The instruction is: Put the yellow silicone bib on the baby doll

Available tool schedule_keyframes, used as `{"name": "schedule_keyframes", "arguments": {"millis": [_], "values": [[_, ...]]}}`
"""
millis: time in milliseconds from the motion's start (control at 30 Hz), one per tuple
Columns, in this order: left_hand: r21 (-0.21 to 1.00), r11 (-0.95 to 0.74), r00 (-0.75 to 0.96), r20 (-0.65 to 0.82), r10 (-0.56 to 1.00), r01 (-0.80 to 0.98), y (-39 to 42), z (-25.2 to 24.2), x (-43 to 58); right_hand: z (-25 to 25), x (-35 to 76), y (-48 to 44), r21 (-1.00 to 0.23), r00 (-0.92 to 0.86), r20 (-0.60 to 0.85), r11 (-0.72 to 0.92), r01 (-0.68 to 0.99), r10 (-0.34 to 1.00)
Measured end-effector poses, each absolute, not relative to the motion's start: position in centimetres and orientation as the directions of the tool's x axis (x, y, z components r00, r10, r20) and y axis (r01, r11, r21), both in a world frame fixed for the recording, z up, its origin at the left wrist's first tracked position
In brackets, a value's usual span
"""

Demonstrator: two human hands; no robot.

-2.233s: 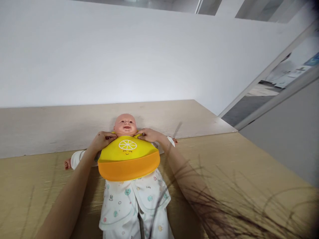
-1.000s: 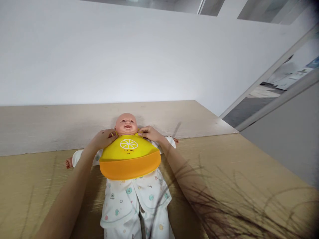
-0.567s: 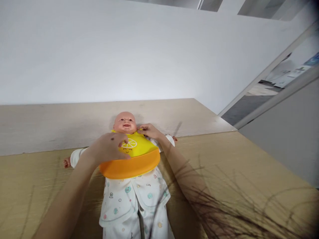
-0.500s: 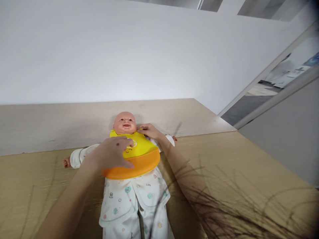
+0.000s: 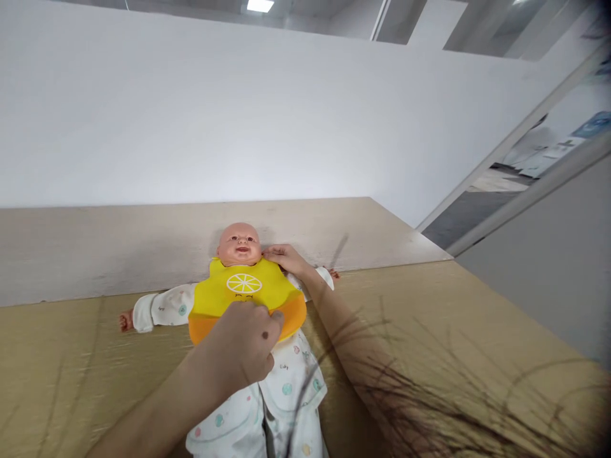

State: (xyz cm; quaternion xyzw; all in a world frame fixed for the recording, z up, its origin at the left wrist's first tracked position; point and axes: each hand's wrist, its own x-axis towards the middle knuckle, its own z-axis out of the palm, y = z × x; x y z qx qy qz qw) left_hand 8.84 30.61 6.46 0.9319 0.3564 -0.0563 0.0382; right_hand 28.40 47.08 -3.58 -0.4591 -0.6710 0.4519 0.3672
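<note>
The bib (image 5: 244, 286), lying on the chest of the doll (image 5: 238, 242), is pinched at the neck strap by the right hand (image 5: 285, 258); its pocket, covered by the curled left hand (image 5: 241, 346) (grip not discernible), is best pressed flat, so nothing shifts

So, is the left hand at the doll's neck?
No, the left hand is at the bib pocket; the right hand is at the neck.

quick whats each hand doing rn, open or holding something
Left hand: fingers curled over the bib pocket rim; grip hidden, cannot tell.
Right hand: fingers closed on the bib neck strap beside the doll.
</note>
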Motion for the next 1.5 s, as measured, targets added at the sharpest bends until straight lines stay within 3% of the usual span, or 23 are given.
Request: {"name": "schedule_keyframes", "arguments": {"millis": [133,700,967,1200,1500], "values": [[-0.034,-0.763,0.747,-0.181,0.64,0.646,29.5,7.9,9.7,-3.6,28.4,47.0,-0.973,-0.297,0.053,0.116,0.198,0.953],[-0.154,-0.779,0.767,-0.14,0.627,0.608,26.7,7.9,10.8,-3.9,28.4,47.6,-0.957,-0.275,0.123,0.187,0.22,0.953],[-0.116,-0.754,0.73,-0.194,0.656,0.647,26.9,7.6,11.0,-2.9,27.7,47.0,-0.968,-0.341,0.111,0.179,0.175,0.934],[-0.084,-0.702,0.678,-0.201,0.707,0.707,27.1,8.1,10.5,-3.4,26.6,46.9,-0.969,-0.245,0.106,0.156,0.194,0.964],[-0.09,-0.67,0.629,-0.275,0.728,0.737,27.6,8.0,10.3,-4.0,26.7,47.3,-0.978,-0.255,0.081,0.126,0.167,0.963]]}}
